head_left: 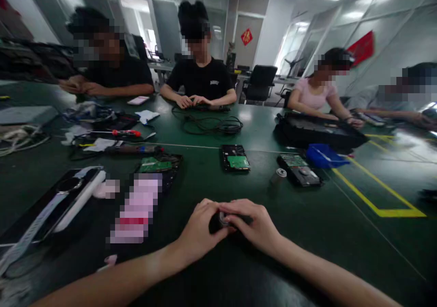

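Close in front of me, my left hand [200, 225] and my right hand [256, 220] meet with fingertips together. Both are closed around a small metal cylinder [222, 218], which the fingers mostly hide, so its exact kind does not show. Beyond my right hand a similar small cylinder [280, 174] stands upright, its pale round top showing. Beside it lies a hard drive [302, 169] with a green circuit board. Straight ahead of my hands rests another hard drive [235, 158], board side up.
A phone-like pink panel [138, 207], a watch [68, 185], a red screwdriver [126, 133] and papers lie to the left. Coiled black cable [218, 124], a blue tray [324, 156] and a black casing [321, 132] sit farther off. Several people work around the green table [341, 234].
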`<control>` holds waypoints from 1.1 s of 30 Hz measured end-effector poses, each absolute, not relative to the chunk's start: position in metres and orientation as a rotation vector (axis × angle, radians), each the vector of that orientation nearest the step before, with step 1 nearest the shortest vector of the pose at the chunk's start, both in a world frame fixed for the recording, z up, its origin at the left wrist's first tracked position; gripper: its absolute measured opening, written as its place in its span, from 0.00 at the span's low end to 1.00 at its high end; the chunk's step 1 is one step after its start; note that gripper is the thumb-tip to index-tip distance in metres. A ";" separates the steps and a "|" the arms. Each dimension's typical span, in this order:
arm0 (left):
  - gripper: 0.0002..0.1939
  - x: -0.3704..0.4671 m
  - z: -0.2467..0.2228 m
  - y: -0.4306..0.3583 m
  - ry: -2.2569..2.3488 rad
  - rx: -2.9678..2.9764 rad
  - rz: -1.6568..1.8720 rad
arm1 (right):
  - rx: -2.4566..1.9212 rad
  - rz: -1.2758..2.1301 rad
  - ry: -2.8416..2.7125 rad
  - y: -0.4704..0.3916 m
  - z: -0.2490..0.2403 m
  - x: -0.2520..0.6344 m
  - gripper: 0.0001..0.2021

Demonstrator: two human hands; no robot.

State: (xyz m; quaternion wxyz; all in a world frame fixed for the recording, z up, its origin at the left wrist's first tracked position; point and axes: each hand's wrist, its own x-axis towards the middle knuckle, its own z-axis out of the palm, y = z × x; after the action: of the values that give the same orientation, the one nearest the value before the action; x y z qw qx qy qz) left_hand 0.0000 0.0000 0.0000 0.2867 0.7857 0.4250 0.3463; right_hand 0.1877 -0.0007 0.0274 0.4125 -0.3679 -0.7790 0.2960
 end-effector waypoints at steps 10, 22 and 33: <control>0.15 0.000 0.000 0.001 1.100 2.085 0.965 | -0.860 0.780 -1.891 0.009 0.029 0.179 0.10; 0.14 0.000 -0.002 0.002 1.105 2.091 0.952 | -0.726 0.650 -2.052 0.004 0.030 0.185 0.13; 0.14 0.001 -0.001 0.002 1.133 2.094 0.948 | -0.818 0.596 -2.004 0.005 0.028 0.186 0.10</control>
State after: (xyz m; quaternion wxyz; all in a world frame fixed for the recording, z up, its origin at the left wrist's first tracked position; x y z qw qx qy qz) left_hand 0.0008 0.0018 -0.0012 0.2853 0.7831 0.4239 0.3546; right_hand 0.1861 0.0052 0.0283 0.4331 -0.3285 -0.8045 0.2392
